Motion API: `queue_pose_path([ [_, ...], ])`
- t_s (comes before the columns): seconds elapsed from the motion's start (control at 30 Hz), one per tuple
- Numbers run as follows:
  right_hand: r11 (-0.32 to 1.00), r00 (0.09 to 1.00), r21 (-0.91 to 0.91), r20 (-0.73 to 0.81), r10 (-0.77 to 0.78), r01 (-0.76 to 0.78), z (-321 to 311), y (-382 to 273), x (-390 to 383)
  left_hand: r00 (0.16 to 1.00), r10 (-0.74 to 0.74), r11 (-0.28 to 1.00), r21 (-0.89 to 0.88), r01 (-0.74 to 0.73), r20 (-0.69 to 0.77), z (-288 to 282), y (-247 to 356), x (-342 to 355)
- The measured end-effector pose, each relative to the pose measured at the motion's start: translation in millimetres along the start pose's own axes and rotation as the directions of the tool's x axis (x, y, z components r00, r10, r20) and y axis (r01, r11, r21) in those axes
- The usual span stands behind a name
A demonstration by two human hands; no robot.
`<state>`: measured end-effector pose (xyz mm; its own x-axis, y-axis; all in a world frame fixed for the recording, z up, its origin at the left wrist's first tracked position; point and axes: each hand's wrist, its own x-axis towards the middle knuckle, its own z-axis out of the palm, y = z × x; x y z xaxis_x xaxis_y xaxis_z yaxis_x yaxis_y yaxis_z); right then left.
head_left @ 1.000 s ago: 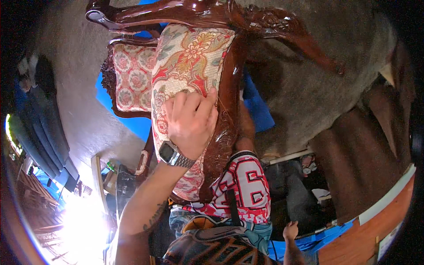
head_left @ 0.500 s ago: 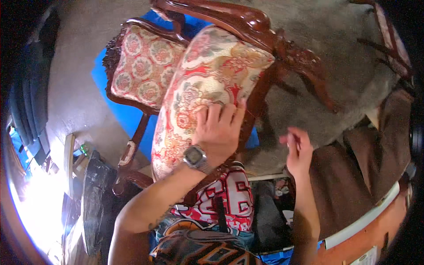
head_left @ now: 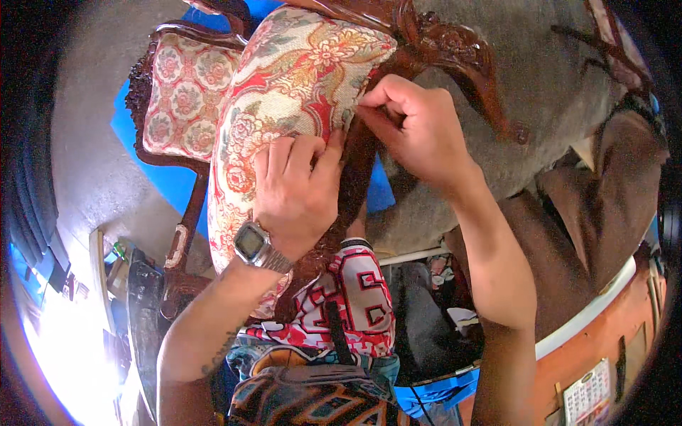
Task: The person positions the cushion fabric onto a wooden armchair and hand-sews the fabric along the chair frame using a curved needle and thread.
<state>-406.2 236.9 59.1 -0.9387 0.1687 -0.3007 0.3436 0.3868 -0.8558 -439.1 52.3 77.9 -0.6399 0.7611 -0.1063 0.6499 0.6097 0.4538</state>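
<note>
A carved, dark wooden chair lies tipped, its floral-upholstered seat (head_left: 284,85) uppermost. My left hand (head_left: 298,188) lies on the seat fabric, fingers apart, with fingertips by the edge where cloth meets the wooden frame (head_left: 357,170). Just beyond it, my right hand (head_left: 423,131) is closed in a pinch against that same edge. Whatever is between its fingertips is too small to make out. The chair's backrest (head_left: 186,99), covered in a rose-medallion pattern, shows to the left of the seat.
A blue sheet (head_left: 128,145) lies under the chair on the grey floor. Its carved leg (head_left: 490,99) reaches out to the right. Brown cloth (head_left: 547,263) is heaped at the right, and another piece of wooden furniture (head_left: 604,46) stands at the far right.
My right hand has come in from the right, up to the seat's edge, and pinches there. The chair and my left hand appear farther left in view.
</note>
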Motion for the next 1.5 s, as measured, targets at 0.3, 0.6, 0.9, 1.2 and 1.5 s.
queue_pose_path([
  [0.3,0.983,0.983,-0.043,0.017,-0.181,0.181,1,3,6,1.0,0.018,1.0,-0.017,-0.018,0.007,-3,-1,1],
  [0.6,0.983,0.988,-0.114,0.072,-0.133,0.141,0,0,7,1.0,0.016,0.998,-0.066,-0.015,0.006,-4,-3,1],
  [0.9,0.984,0.997,-0.175,0.08,0.011,0.003,1,-8,16,1.0,-0.016,0.994,-0.104,0.015,-0.016,-6,-6,3],
  [1.2,0.977,1.0,-0.214,0.021,0.022,-0.017,5,-9,14,0.998,-0.062,0.971,-0.233,0.056,-0.022,-4,-11,3],
  [1.5,0.982,0.995,-0.162,0.031,-0.098,0.102,6,-15,6,0.999,-0.019,0.984,-0.18,0.01,-0.046,-5,-12,5],
])
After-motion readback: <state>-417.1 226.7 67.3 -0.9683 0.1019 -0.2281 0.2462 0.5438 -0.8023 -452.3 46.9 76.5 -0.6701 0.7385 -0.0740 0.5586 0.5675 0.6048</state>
